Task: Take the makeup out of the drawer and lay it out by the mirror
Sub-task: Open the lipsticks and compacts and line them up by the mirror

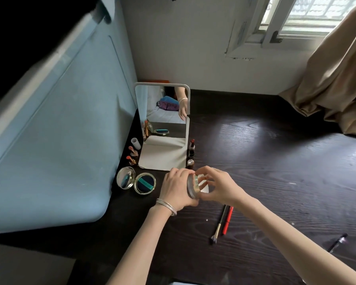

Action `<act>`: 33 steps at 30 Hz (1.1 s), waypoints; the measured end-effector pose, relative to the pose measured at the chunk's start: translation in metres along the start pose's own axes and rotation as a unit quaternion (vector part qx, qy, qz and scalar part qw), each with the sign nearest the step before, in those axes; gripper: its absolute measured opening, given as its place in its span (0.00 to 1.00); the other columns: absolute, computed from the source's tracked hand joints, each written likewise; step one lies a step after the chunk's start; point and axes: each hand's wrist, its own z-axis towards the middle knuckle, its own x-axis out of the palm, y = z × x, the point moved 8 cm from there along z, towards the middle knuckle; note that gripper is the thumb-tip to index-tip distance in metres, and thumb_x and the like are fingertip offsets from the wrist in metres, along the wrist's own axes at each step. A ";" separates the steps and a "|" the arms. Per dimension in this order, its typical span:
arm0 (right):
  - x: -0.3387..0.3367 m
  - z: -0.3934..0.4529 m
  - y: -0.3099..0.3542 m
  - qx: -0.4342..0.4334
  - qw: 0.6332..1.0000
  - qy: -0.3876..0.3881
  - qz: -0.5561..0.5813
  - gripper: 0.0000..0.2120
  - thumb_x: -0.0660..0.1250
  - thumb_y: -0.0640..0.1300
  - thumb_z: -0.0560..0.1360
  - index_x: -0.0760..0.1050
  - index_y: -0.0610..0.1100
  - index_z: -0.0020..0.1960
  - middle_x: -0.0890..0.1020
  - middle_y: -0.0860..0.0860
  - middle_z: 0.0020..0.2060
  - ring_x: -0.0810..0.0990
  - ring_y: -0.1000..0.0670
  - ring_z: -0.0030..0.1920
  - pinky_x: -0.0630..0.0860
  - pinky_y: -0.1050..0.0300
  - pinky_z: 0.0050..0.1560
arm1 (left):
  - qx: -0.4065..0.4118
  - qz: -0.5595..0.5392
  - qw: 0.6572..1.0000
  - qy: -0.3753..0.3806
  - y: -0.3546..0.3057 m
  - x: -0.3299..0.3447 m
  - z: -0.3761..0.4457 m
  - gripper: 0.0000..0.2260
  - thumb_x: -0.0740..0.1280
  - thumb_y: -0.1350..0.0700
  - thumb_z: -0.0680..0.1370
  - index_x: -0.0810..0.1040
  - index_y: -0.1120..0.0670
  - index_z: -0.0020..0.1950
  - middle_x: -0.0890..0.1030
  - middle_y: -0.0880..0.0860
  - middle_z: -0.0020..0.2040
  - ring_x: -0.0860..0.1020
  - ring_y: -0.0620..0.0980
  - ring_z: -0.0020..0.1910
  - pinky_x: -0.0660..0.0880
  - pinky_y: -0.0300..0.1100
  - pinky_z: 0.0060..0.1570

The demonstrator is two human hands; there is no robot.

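Dark wood-grain desk (275, 171), matte with faint glare patches, ran from a pale blue cabinet (56, 140) on the left to a tan curtain (337, 83) bunched at the far right corner. Mirror (162, 120), white-framed, rounded corners, stood upright on its flat base against the cabinet side. Both hands met just in front of that base on a round compact (193, 186), gold rim, held on edge: left hand (176, 189) curled round its back, right hand (218, 187) with fingertips pinching the front. Silver bangles (166, 205) on the left wrist. Already laid out: open compact (136, 181), mirrored lid and dark teal cushion, touching the cabinet foot; two orange lipsticks (133, 156) and a white tube (136, 143) left of the mirror; dark lipsticks (191, 151) upright on its right, just beyond the hands. Brush (219, 224) and red pencil (228, 220) lay side by side near the right forearm. Dark pen-like item (338, 242), blurred, near the front right edge. Right half of the desk was open; left side was crowded.
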 end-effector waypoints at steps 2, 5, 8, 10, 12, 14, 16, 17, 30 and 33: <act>0.001 0.003 0.000 0.013 1.000 0.015 0.022 0.22 0.75 0.47 0.63 0.74 0.54 0.55 0.74 0.57 0.50 0.78 0.56 0.51 0.79 0.60 0.48 | -0.001 -0.021 1.000 -0.020 0.004 0.001 -0.004 0.35 0.75 0.44 0.62 0.68 0.50 0.67 0.72 0.46 0.64 0.67 0.47 0.63 0.64 0.40 0.63; 0.003 0.003 -0.006 0.041 0.997 0.033 0.064 0.26 0.77 0.45 0.63 0.71 0.58 0.56 0.74 0.52 0.53 0.79 0.57 0.52 0.80 0.60 0.47 | 0.006 -0.076 0.996 -0.041 0.008 -0.003 -0.012 0.35 0.77 0.46 0.62 0.69 0.51 0.65 0.73 0.47 0.62 0.67 0.47 0.62 0.65 0.39 0.63; 0.004 0.002 -0.010 0.057 0.994 0.038 0.085 0.28 0.77 0.43 0.62 0.70 0.54 0.58 0.74 0.49 0.55 0.78 0.55 0.54 0.80 0.57 0.50 | 0.019 -0.119 0.992 -0.044 0.010 -0.005 -0.016 0.34 0.78 0.48 0.62 0.70 0.52 0.65 0.73 0.48 0.61 0.67 0.46 0.62 0.67 0.44 0.63; 0.005 0.003 -0.009 0.056 0.994 0.041 0.082 0.28 0.77 0.41 0.62 0.71 0.50 0.59 0.75 0.49 0.54 0.78 0.55 0.54 0.80 0.57 0.50 | 0.017 -0.124 0.992 -0.027 0.008 -0.003 -0.015 0.35 0.78 0.48 0.62 0.69 0.52 0.65 0.72 0.48 0.62 0.66 0.45 0.63 0.66 0.42 0.66; 0.007 0.003 -0.006 0.060 0.993 0.047 0.088 0.26 0.76 0.38 0.63 0.71 0.48 0.57 0.77 0.50 0.52 0.78 0.56 0.51 0.80 0.58 0.47 | 0.005 -0.110 0.994 0.003 0.006 0.000 -0.012 0.37 0.79 0.48 0.61 0.67 0.52 0.65 0.71 0.48 0.63 0.66 0.45 0.65 0.64 0.39 0.65; 0.008 0.002 -0.004 0.062 0.992 0.041 0.105 0.26 0.77 0.38 0.61 0.71 0.46 0.55 0.77 0.50 0.51 0.78 0.59 0.48 0.79 0.62 0.42 | -0.010 -0.094 0.995 0.014 0.004 0.001 -0.009 0.38 0.79 0.48 0.61 0.66 0.52 0.65 0.72 0.48 0.63 0.68 0.46 0.65 0.66 0.39 0.64; 0.005 0.002 -0.001 0.053 0.993 0.023 0.101 0.28 0.77 0.45 0.56 0.72 0.45 0.54 0.77 0.51 0.51 0.78 0.62 0.49 0.79 0.62 0.41 | -0.021 -0.090 0.996 0.010 0.004 -0.002 -0.006 0.36 0.79 0.48 0.61 0.67 0.51 0.65 0.73 0.48 0.62 0.70 0.46 0.63 0.68 0.39 0.60; 0.003 0.002 0.000 0.046 0.995 0.015 0.087 0.30 0.76 0.48 0.55 0.72 0.45 0.54 0.77 0.52 0.51 0.78 0.60 0.50 0.80 0.61 0.42 | -0.027 -0.097 0.995 0.009 0.005 -0.004 -0.005 0.36 0.79 0.48 0.60 0.68 0.51 0.64 0.74 0.48 0.61 0.72 0.47 0.61 0.69 0.38 0.58; -0.008 0.010 0.004 0.011 0.986 0.087 0.143 0.40 0.79 0.38 0.62 0.65 0.50 0.69 0.71 0.50 0.64 0.72 0.56 0.64 0.70 0.55 0.67 | -0.078 -0.313 0.946 -0.017 0.028 0.002 -0.011 0.33 0.81 0.52 0.58 0.70 0.45 0.58 0.72 0.48 0.60 0.73 0.37 0.56 0.69 0.29 0.55; -0.016 0.003 -0.004 0.036 0.968 0.038 0.244 0.43 0.82 0.46 0.56 0.65 0.55 0.65 0.72 0.52 0.60 0.74 0.58 0.62 0.69 0.54 0.68 | -0.101 -0.372 0.922 -0.017 0.034 0.009 -0.017 0.33 0.81 0.54 0.59 0.70 0.47 0.60 0.74 0.49 0.61 0.73 0.39 0.59 0.71 0.26 0.52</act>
